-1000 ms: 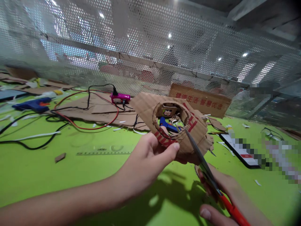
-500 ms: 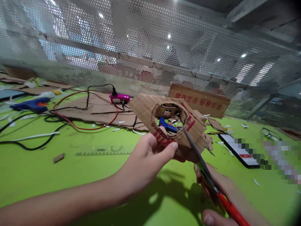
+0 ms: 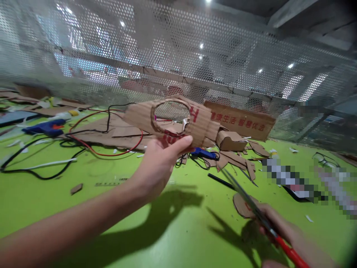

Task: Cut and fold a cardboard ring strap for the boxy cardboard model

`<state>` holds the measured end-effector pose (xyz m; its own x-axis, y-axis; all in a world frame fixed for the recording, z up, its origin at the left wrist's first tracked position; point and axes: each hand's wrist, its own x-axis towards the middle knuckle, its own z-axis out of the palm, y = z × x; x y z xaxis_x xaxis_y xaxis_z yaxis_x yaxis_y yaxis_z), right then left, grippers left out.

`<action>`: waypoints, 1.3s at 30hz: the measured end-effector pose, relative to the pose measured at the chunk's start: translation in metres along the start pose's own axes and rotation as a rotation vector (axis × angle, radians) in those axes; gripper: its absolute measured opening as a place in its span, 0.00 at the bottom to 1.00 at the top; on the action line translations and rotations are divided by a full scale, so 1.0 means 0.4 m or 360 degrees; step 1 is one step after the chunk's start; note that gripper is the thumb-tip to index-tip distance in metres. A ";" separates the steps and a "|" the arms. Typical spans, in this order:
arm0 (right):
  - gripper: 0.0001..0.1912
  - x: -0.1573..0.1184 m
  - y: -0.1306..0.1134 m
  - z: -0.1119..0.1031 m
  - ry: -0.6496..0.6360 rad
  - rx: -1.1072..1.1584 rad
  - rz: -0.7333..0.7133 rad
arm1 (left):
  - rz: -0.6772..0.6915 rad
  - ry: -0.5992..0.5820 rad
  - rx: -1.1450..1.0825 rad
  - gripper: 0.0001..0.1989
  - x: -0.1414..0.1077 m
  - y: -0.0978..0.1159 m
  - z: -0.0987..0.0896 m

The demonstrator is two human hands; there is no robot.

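My left hand [image 3: 164, 160] pinches the lower edge of a cardboard piece [image 3: 200, 128] with a large round hole and red print, held up above the green table. At the lower right, my right hand [image 3: 287, 230] is closed on red-handled scissors [image 3: 259, 214], whose blades point up and left, apart from the cardboard. A rounded cardboard offcut [image 3: 242, 205] shows behind the blades, by the fingers of that hand; its contact with them is partly hidden.
On the green table [image 3: 167, 238] lie a blue glue gun [image 3: 44, 127] with black cables, a black pen [image 3: 220, 181], cardboard scraps [image 3: 237, 160], a phone and glasses [image 3: 326, 159]. A perforated metal screen [image 3: 178, 52] stands behind.
The holed cardboard has moved left and up with my left hand and turned. The scissors have left its hole and moved right and down with my right hand, revealing the round offcut.
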<state>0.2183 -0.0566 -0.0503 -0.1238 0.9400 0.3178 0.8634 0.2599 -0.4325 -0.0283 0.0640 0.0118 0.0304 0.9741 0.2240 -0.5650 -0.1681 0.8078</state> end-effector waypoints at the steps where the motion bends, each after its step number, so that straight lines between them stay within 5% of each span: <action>1: 0.24 0.014 0.014 -0.013 0.0004 -0.0056 0.0049 | -0.0042 -0.0014 0.0003 0.06 -0.001 -0.004 0.000; 4: 0.15 0.062 0.074 -0.045 0.0006 -0.0319 0.0244 | -0.0209 -0.0081 -0.0055 0.06 -0.015 -0.019 0.004; 10: 0.17 0.124 0.162 -0.032 0.0039 -0.0459 0.0296 | -0.0371 -0.0068 -0.0091 0.09 -0.043 -0.034 0.012; 14: 0.18 0.161 0.038 -0.011 0.0145 -0.0273 0.0159 | -0.0449 -0.0052 0.0092 0.09 -0.060 -0.042 0.014; 18: 0.16 0.215 -0.133 0.014 0.0151 0.1036 0.0095 | -0.0473 -0.0005 0.0161 0.11 -0.079 -0.069 0.011; 21: 0.10 0.250 -0.189 0.023 0.0377 0.1216 0.0128 | -0.0570 0.0010 0.0089 0.13 -0.116 -0.098 0.008; 23: 0.09 0.261 -0.189 0.016 0.0496 0.1177 0.0167 | -0.0840 -0.0158 0.0075 0.15 -0.156 -0.105 0.009; 25: 0.08 0.261 -0.175 0.000 0.0535 0.1109 0.0140 | -0.1158 -0.0601 0.0279 0.15 -0.193 -0.088 0.013; 26: 0.06 0.257 -0.169 -0.010 0.0517 0.1028 0.0089 | -0.1049 -0.0814 0.0458 0.12 -0.205 -0.069 0.016; 28: 0.03 0.242 -0.161 -0.029 0.0382 0.0788 -0.0075 | -0.0390 -0.0961 0.0673 0.03 -0.204 -0.018 0.022; 30: 0.03 0.225 -0.162 -0.042 0.0207 0.0599 -0.0227 | 0.0345 -0.0811 0.0872 0.06 -0.173 0.035 0.025; 32: 0.04 0.210 -0.170 -0.047 0.0073 0.0559 -0.0298 | 0.0704 -0.0553 0.1145 0.16 -0.127 0.067 0.025; 33: 0.04 0.204 -0.174 -0.045 0.0020 0.0563 -0.0327 | 0.0697 -0.0600 0.1254 0.19 -0.105 0.073 0.024; 36: 0.06 0.192 -0.185 -0.033 -0.0021 0.0592 -0.0370 | 0.0204 -0.1020 0.1423 0.03 -0.060 0.060 0.023; 39: 0.08 0.184 -0.192 -0.016 0.0075 0.0649 -0.0281 | -0.0084 -0.0986 0.1373 0.05 -0.051 0.038 0.027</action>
<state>0.1461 -0.0086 0.0117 -0.2216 0.8647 0.4507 0.5661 0.4904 -0.6626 -0.0285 0.0401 0.0254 0.5894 0.7774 0.2194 0.2178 -0.4145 0.8836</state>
